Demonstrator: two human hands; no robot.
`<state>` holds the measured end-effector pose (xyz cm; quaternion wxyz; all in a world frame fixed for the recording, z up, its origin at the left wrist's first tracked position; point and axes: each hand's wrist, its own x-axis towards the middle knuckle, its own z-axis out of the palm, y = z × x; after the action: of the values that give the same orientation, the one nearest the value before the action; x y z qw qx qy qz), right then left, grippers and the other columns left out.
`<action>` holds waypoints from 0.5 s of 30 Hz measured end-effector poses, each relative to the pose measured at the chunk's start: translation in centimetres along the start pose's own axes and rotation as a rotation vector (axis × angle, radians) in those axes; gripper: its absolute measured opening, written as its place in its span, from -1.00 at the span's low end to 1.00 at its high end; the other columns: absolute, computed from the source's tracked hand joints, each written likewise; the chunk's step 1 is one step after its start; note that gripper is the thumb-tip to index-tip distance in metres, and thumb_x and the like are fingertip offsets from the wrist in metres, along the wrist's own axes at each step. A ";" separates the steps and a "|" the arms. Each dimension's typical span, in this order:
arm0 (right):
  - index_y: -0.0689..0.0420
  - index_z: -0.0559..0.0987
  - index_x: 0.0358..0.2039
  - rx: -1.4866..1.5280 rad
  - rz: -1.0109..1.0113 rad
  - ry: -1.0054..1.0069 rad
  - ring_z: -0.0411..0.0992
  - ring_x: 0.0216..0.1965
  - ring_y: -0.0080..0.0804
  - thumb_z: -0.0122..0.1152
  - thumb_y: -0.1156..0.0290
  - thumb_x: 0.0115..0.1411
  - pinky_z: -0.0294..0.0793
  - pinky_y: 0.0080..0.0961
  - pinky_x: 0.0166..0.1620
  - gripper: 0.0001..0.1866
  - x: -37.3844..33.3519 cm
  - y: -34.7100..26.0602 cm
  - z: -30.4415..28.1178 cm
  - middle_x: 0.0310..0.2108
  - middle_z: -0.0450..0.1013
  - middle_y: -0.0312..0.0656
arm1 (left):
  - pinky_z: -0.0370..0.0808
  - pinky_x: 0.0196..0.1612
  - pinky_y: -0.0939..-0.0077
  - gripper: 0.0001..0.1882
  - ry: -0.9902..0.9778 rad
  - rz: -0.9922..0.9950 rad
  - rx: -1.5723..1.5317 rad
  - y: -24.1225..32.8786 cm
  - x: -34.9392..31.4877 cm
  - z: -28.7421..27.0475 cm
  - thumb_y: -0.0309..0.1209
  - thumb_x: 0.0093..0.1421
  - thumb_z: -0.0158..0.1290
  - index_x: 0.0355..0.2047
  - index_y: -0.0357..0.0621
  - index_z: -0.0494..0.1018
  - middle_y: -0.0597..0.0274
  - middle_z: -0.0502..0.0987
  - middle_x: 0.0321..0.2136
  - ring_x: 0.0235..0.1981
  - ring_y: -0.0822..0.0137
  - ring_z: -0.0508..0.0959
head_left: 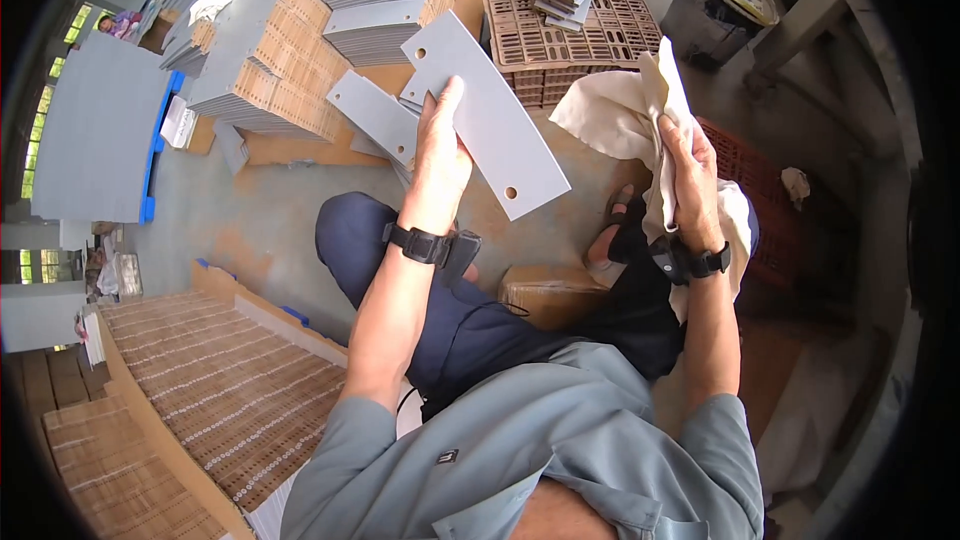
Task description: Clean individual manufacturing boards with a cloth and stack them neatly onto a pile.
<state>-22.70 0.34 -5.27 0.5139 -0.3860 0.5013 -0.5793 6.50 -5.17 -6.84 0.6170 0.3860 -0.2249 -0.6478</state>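
The two hands were apart. The left hand [440, 145] gripped one grey panel [490, 125] with two visible holes, thumb on its face, held out beyond the knees. On the right, the right hand [692, 180] clutched one cream cloth [612, 112]. Two black wristbands [420, 244] showed, one per arm. One carton [548, 298] lay nearer, between the legs.
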 end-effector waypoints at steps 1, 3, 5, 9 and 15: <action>0.14 0.60 -0.04 0.017 -0.036 0.038 0.39 -0.28 -0.74 0.22 0.22 0.36 0.37 -0.72 -0.20 -0.71 0.1 0.0 0.1 -0.27 0.53 -0.45 | 0.53 0.12 0.29 -0.52 -0.041 0.049 -0.013 0.0 -0.1 -0.1 -0.22 0.39 0.07 0.22 -0.12 0.31 0.20 0.47 0.07 0.10 0.29 0.50; 0.16 0.59 -0.02 -0.017 -0.069 0.027 0.40 -0.22 -0.72 0.21 0.24 0.37 0.39 -0.71 -0.13 -0.70 0.2 -0.1 -0.1 -0.22 0.53 -0.41 | 0.49 0.16 0.29 -0.54 -0.041 0.055 -0.039 -0.1 -0.2 0.1 -0.25 0.41 0.04 0.24 -0.12 0.29 0.20 0.45 0.09 0.12 0.29 0.48; 0.17 0.56 0.01 -0.014 -0.183 0.085 0.39 -0.21 -0.72 0.20 0.26 0.38 0.40 -0.68 -0.13 -0.70 0.1 -0.3 0.4 -0.19 0.52 -0.41 | 0.46 0.20 0.29 -0.55 -0.039 0.070 -0.062 -0.2 -0.4 0.3 -0.29 0.42 0.01 0.26 -0.13 0.27 0.21 0.44 0.12 0.15 0.30 0.46; 0.17 0.52 0.00 -0.240 -0.340 -0.025 0.39 -0.18 -0.66 0.17 0.34 0.39 0.41 -0.64 -0.09 -0.75 -1.2 -0.8 1.3 -0.18 0.49 -0.38 | 0.40 0.27 0.29 -0.59 -0.134 0.098 -0.085 -0.9 -0.6 0.9 -0.38 0.46 -0.07 0.28 -0.11 0.28 0.22 0.44 0.15 0.20 0.32 0.44; 0.20 0.51 -0.01 -0.615 -0.755 -0.506 0.50 -0.11 -0.07 0.31 0.54 0.14 0.51 -0.30 -0.03 -0.62 -1.2 -1.3 6.4 -0.08 0.42 -0.03 | 0.47 0.22 0.36 -0.55 -0.237 0.090 0.038 -1.8 -2.9 2.6 -0.37 0.41 0.02 0.28 -0.08 0.28 0.24 0.49 0.10 0.11 0.36 0.51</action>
<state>-16.61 0.30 -2.67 0.2383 -0.7988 0.3348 -0.4393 3.17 -2.63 -5.97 0.6072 0.3080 -0.3257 -0.6560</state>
